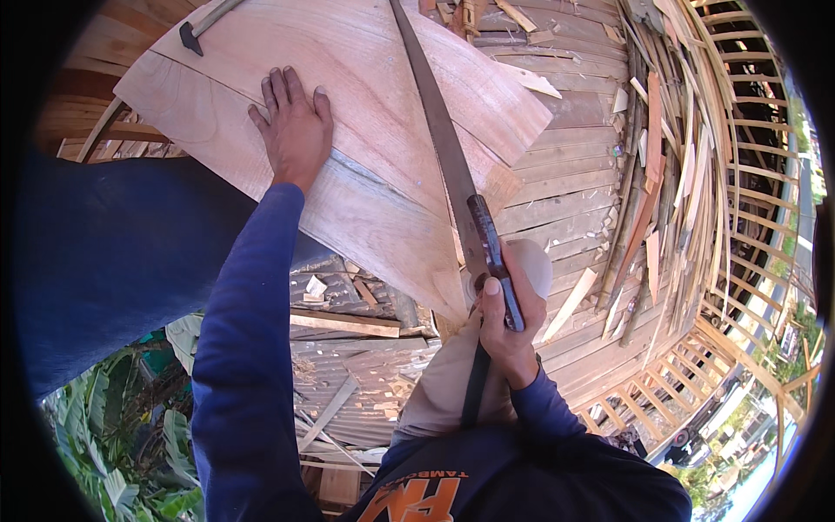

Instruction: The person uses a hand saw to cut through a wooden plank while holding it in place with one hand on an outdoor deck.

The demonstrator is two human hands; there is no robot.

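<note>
My right hand (509,317) is wrapped round the dark handle of a handsaw (445,152). The saw's long blade slants up and away to the left across a broad, pale pinkish wooden panel (374,113). A narrow slit runs along the panel near the blade's handle end. My left hand (296,126) lies flat on the panel, left of the saw, with fingers spread and nothing held. Beyond that hand, at the panel's far left edge, rests a hammer (193,39) with a dark head. My knee, in light trousers, is under the panel's near corner.
Long wood strips (687,165) lie piled on the right over a plank floor (565,191) strewn with chips. A slatted wooden railing (757,183) curves along the far right. Below left are a corrugated metal sheet (339,383), scraps and green leaves (113,435).
</note>
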